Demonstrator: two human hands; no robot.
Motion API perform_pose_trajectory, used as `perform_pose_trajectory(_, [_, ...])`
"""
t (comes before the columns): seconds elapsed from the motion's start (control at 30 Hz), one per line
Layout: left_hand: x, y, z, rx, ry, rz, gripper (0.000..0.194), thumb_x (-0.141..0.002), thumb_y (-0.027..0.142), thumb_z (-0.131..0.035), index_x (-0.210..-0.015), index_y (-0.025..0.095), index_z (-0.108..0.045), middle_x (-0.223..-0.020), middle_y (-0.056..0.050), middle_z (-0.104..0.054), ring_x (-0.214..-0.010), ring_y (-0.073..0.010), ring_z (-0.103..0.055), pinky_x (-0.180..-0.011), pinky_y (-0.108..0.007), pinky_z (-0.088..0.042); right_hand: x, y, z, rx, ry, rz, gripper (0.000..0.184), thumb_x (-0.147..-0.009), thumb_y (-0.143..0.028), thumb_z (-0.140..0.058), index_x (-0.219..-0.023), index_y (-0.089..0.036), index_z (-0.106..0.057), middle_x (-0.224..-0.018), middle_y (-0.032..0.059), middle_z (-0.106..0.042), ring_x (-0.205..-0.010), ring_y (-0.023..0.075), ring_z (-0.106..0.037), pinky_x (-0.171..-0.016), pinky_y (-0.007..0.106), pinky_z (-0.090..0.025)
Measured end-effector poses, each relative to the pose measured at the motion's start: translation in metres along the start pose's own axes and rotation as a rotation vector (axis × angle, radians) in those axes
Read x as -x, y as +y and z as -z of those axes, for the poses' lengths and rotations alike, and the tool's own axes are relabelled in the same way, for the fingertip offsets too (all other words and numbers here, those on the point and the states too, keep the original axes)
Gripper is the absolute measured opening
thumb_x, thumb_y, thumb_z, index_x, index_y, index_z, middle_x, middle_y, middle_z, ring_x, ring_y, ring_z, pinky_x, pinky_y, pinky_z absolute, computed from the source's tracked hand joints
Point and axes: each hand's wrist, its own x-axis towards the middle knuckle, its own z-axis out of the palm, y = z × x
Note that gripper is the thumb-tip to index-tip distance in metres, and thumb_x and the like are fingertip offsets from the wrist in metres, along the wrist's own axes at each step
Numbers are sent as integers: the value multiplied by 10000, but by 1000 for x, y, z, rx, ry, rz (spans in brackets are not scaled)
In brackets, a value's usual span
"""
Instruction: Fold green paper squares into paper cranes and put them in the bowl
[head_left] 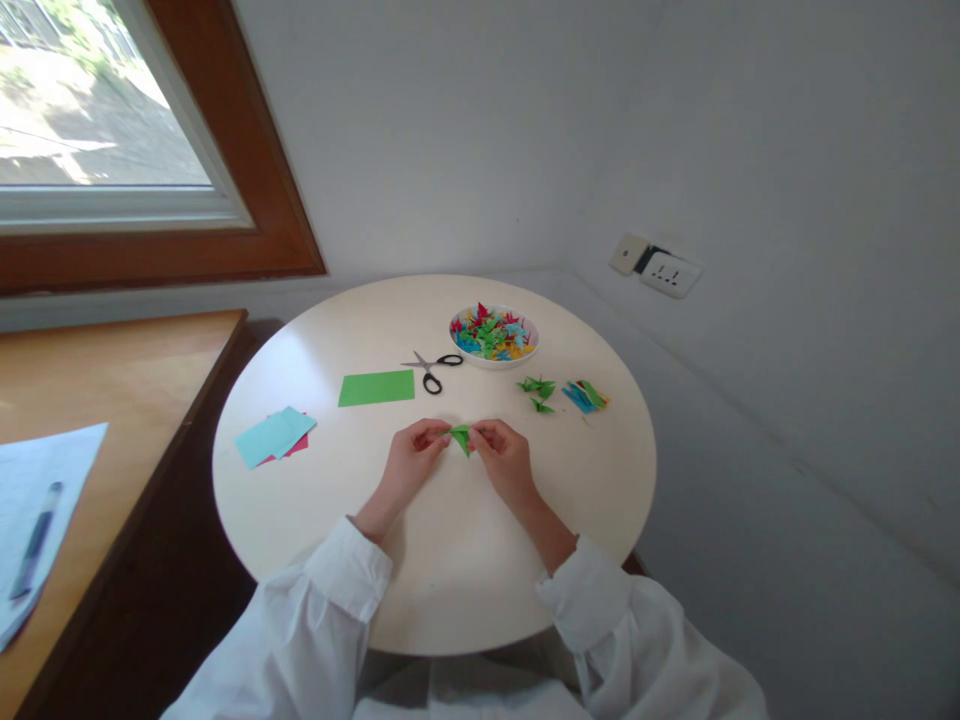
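Between my two hands is a small green folded paper crane [460,438], held a little above the white round table [450,560]. My left hand [414,450] pinches its left side between thumb and fingers. On the other side, my right hand [504,455] pinches the right part in the same way. The fingertips cover the ends of the paper. Beyond my right hand lie several finished green paper cranes [538,392]. A green paper sheet [376,388] and open black-handled scissors [431,366] lie beyond my left hand.
A white bowl [495,364] full of colourful paper cranes stands at the back. Coloured paper strips [586,396] lie to the right, light blue sheets [274,434] over red paper to the left. A wooden desk [150,370] with papers and a pen [36,540] stands at far left.
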Motion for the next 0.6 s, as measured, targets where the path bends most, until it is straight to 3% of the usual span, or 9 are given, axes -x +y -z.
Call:
perform_pose_trajectory(0.27, [0, -6, 2, -52, 64, -55, 127, -645, 292, -662, -657, 167, -676, -676, -40, -657, -639, -154, -579, -630, -264, -453, 0, -1, 1, 100, 13, 0, 214, -671, -372, -647, -795, -203, -606, -580, -34, -518, -525, 115, -462, -493, 238, -368])
perform_pose_trajectory(0.43, [-2, -8, 2, -39, 67, -114, 99, -633, 271, -672, -618, 173, -676, -669, -37, -632, -629, -144, -567, -600, -252, -441, 0, -2, 2, 277, 96, 137, 317, -606, -300, -703, -899, -218, -612, -906, 39, -562, -809, 174, -511, -638, 276, -415])
perform_pose_trajectory(0.6, [-1, -5, 1, -32, 36, -163, 79, -629, 263, -686, -608, 187, -681, -691, -38, -622, -632, -140, -559, -606, -255, -438, 1, 1, 0, 126, 28, 79, 548, -610, -273, -696, -1112, -234, -480, -1122, 73, -519, -1034, 201, -495, -764, 303, -439])
